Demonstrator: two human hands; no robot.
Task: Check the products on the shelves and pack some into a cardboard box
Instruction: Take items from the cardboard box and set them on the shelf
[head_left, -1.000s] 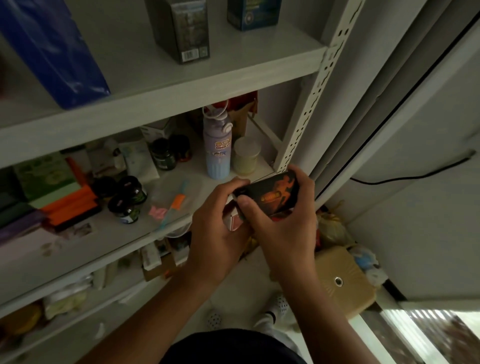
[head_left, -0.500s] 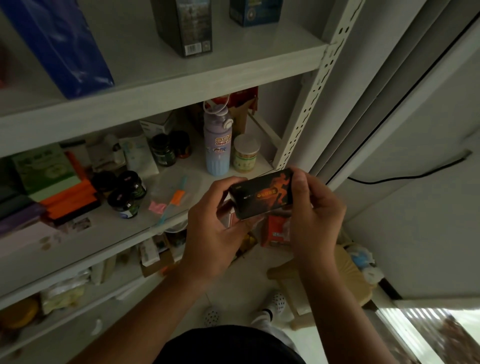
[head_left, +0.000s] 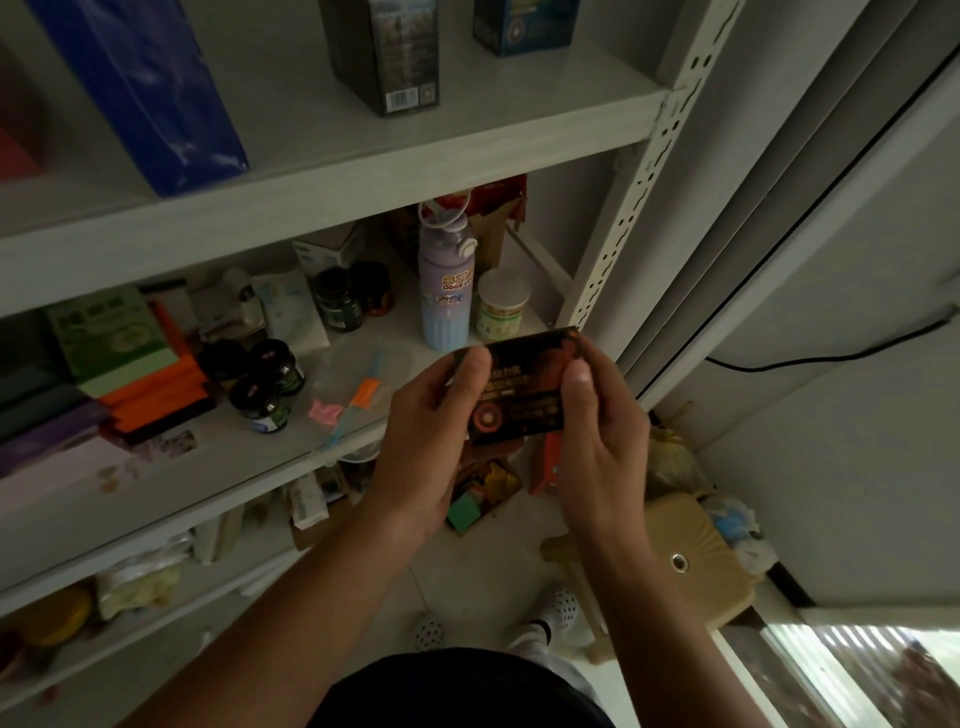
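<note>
Both hands grasp the same product. The left hand (head_left: 421, 431) and the right hand (head_left: 602, 431) each pinch one short end of a flat black carton with orange print (head_left: 519, 395), thumbs on the printed face and fingers curled behind. The carton is in the air in front of the chest, just out from the edge of the grey middle shelf (head_left: 249, 467), touching nothing else.

The step looks like checking the label. To do it well, the thumbs should slide toward the corners, since they cover part of the print. The light is dim, so tilting the face up toward the eyes and holding it steady should help the small text read. Turning the carton end over end with one hand at each end would show the back without risking a drop.

Below the hands, on the floor, lies what seems to be an open brown cardboard box (head_left: 498, 512) with yellow and green things in it. If the carton passes, lowering it straight down looks the shortest way. A beige plastic stool (head_left: 696, 561) stands near it on the right.

Farther in, a lilac plastic water bottle (head_left: 445, 296) and a small white-lidded round tub (head_left: 503, 306) stand close to the shelf edge, so the hands should stay clear of them. On the top shelf stands a dark upright box with a barcode (head_left: 384, 52).
</note>
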